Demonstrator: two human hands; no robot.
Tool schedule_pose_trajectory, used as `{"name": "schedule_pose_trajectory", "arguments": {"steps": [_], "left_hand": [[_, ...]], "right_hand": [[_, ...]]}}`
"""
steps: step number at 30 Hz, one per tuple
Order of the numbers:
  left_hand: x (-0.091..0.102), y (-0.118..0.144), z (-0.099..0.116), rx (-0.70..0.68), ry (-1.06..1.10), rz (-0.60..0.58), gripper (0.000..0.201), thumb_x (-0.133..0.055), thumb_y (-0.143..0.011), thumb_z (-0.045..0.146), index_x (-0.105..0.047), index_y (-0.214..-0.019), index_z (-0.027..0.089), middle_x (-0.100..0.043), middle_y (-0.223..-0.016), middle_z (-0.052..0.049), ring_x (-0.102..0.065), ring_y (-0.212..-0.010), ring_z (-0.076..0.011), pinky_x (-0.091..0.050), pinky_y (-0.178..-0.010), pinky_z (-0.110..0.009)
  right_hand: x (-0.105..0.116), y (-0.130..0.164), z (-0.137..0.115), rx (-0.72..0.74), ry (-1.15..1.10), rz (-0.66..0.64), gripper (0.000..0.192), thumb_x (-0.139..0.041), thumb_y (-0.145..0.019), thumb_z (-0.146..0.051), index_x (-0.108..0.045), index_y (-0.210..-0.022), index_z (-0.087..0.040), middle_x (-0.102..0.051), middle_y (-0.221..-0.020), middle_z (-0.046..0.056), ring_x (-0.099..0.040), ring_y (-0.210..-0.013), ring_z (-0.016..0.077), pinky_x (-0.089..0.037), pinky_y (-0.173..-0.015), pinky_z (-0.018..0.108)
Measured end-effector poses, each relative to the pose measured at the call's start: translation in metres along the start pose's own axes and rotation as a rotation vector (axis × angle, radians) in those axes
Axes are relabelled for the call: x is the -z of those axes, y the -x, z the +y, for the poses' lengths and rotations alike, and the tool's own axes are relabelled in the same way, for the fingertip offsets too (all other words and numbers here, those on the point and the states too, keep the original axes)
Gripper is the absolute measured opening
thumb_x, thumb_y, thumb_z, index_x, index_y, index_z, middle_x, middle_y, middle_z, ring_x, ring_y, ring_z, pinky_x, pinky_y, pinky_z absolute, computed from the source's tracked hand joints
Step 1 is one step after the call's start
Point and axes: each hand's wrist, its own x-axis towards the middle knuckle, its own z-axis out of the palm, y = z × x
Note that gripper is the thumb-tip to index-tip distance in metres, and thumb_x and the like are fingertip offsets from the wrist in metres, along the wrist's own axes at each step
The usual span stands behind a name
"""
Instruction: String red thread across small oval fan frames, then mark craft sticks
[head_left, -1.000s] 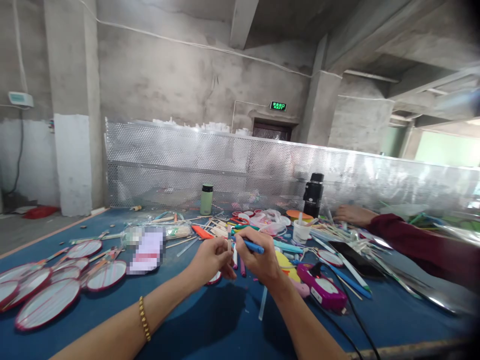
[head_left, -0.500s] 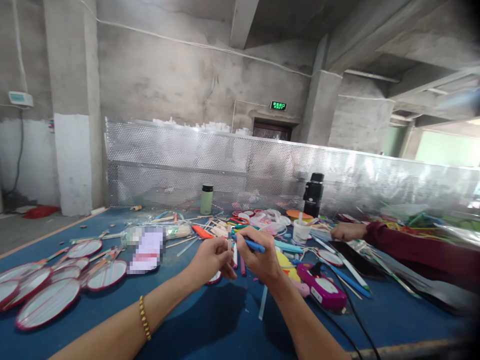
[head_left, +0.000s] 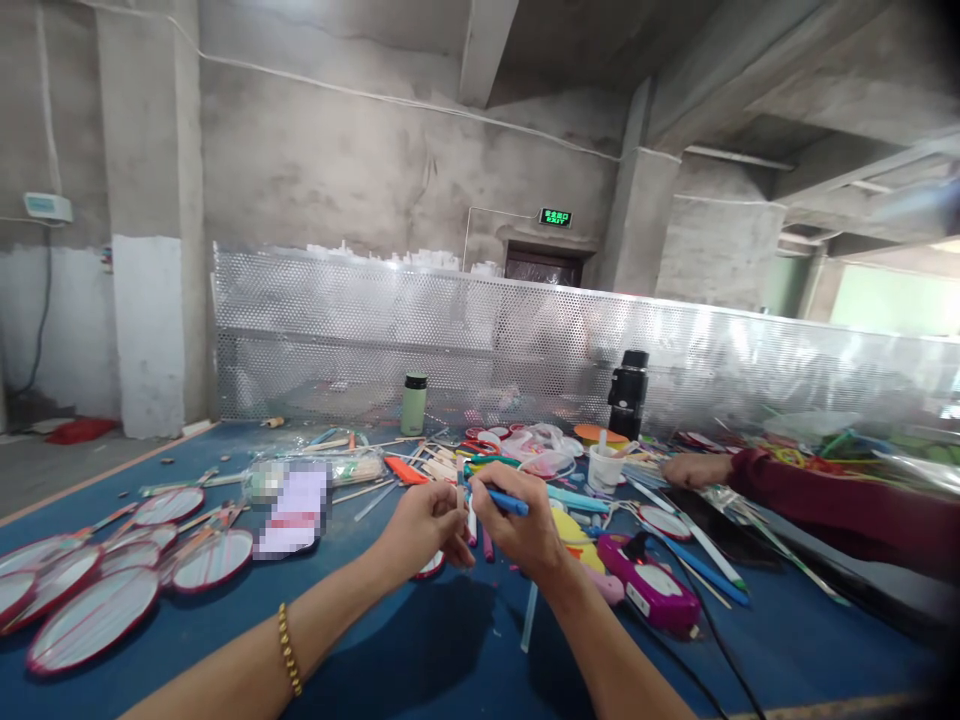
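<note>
A thin pale stick (head_left: 459, 484) stands upright just below the middle of the frame, pinched at its lower end by the fingers of the left hand (head_left: 424, 520). The right hand (head_left: 517, 525) is closed around a blue pen (head_left: 504, 499), whose tip points left and meets the stick. The 2 hands sit close together, nearly touching, raised a little above the blue desk (head_left: 420, 650). A gold bracelet (head_left: 289, 650) circles the left wrist at lower left.

Just right of the hands lies a purple and white tool (head_left: 651, 590) with a black cord running off toward the bottom edge. Beyond the hands, loose sticks and coloured pens are scattered across the desk, with a white cup (head_left: 602, 464) among them. Further back stand a green bottle (head_left: 412, 403) and a black flask (head_left: 628, 393) before a perforated metal screen (head_left: 337, 330). At the left of the frame lie several round red-rimmed fans (head_left: 90, 620). At the right, another person's arm in a dark red sleeve (head_left: 840, 510) reaches in, its hand (head_left: 694, 468) resting on the desk.
</note>
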Motion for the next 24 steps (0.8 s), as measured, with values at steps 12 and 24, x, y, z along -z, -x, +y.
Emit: {"name": "schedule_pose_trajectory", "arguments": {"steps": [12,24], "left_hand": [[0.0001,0.0016,-0.0001,-0.029,0.007,-0.005,0.024,-0.064,-0.074,0.038,-0.048,-0.072,0.019,-0.063,-0.059,0.003,-0.068,-0.048,-0.0172,-0.05,-0.042,-0.023],[0.0002,0.0013,0.0006,-0.019,0.014,-0.006,0.026,-0.066,-0.073,0.038,-0.049,-0.071,0.018,-0.063,-0.06,0.002,-0.069,-0.048,-0.0179,-0.05,-0.042,-0.022]], "right_hand": [[-0.0022,-0.0007,-0.0028,0.006,0.009,-0.021,0.018,-0.05,-0.086,-0.016,-0.056,-0.069,-0.019,-0.059,-0.064,0.0,-0.053,-0.06,0.0117,-0.04,-0.062,0.024],[-0.0016,-0.0005,-0.0001,-0.011,0.004,-0.014,0.017,-0.05,-0.085,-0.015,-0.056,-0.069,-0.019,-0.057,-0.062,-0.002,-0.05,-0.057,0.0105,-0.039,-0.059,0.023]]}}
